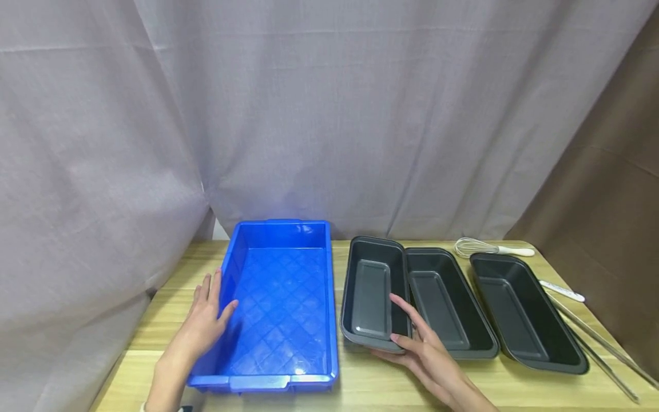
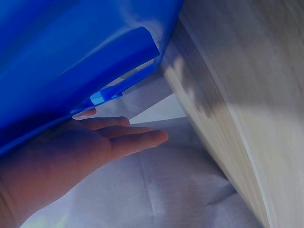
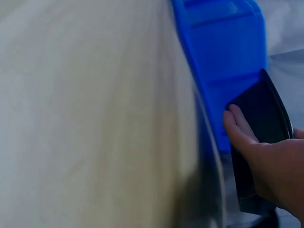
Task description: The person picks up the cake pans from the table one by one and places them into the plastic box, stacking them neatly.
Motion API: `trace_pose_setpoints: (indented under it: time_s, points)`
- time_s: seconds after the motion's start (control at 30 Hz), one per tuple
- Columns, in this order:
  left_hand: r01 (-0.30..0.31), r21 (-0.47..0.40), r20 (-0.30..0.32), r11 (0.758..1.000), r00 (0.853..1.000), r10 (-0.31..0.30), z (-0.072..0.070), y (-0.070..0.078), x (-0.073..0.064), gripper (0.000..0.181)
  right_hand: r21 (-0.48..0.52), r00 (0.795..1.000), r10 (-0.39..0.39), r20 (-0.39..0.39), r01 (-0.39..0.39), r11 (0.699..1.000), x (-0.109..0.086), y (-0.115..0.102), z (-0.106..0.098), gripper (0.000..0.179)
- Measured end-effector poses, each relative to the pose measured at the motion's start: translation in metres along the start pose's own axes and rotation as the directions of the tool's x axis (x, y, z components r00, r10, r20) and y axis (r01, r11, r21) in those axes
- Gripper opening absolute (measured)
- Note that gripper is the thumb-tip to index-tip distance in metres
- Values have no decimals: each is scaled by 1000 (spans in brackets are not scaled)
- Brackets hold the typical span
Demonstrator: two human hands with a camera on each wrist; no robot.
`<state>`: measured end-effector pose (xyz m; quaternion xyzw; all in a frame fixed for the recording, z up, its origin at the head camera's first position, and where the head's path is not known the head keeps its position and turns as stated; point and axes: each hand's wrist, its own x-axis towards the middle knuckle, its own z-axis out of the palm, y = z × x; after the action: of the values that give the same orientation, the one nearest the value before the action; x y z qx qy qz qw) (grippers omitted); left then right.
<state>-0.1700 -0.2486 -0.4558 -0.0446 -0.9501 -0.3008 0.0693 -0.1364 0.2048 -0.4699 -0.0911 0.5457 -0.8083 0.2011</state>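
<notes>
A blue plastic bin [image 1: 280, 309] stands on the left half of the table. My left hand [image 1: 203, 315] is at its left rim, fingers straight along the outer side and thumb over the edge; the left wrist view shows the same hand [image 2: 95, 142] beside the bin wall. My right hand [image 1: 424, 357] holds a dark grey loaf pan [image 1: 372, 297] by its near right corner, some fingers underneath. In the right wrist view, fingers of this hand [image 3: 275, 166] press the outside of the pan [image 3: 266, 114]. The held pan overlaps the left edge of a second loaf pan [image 1: 443, 309].
A third loaf pan [image 1: 525, 315] lies farther right. Behind it is a whisk [image 1: 494, 249] with a white handle. Along the table's right edge lie long metal tongs [image 1: 602, 337] and a white-handled utensil [image 1: 563, 290]. Grey curtains [image 1: 329, 114] hang behind the table.
</notes>
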Motion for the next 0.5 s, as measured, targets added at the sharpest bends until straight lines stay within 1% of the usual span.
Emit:
trace_pose_setpoints:
  time_s: [0.07,0.13,0.17,0.2,0.33,0.5]
  points:
    - [5,-5,4,1000,1000,-5,-1,1,0,85,-32,1000,2,8,-1,999,-2,-9,1,85]
    - [24,-3,21,1000,999,-24,-5,5,0,84,-59,1000,-6,23,7,998,-3,-19,2,83]
    - [36,9,45,999,998,-37,-8,9,0,84,-70,1000,-10,29,12,998,-3,-24,3,82]
    - [46,14,56,999,997,-47,-10,12,0,83,-86,999,-13,34,16,996,-3,-28,4,81]
    - [69,28,84,997,994,-71,-14,17,0,83,-129,999,-11,42,16,992,-1,-44,12,79]
    - [78,17,101,997,992,-80,-12,18,-1,84,-120,999,-1,47,7,993,4,-55,25,81]
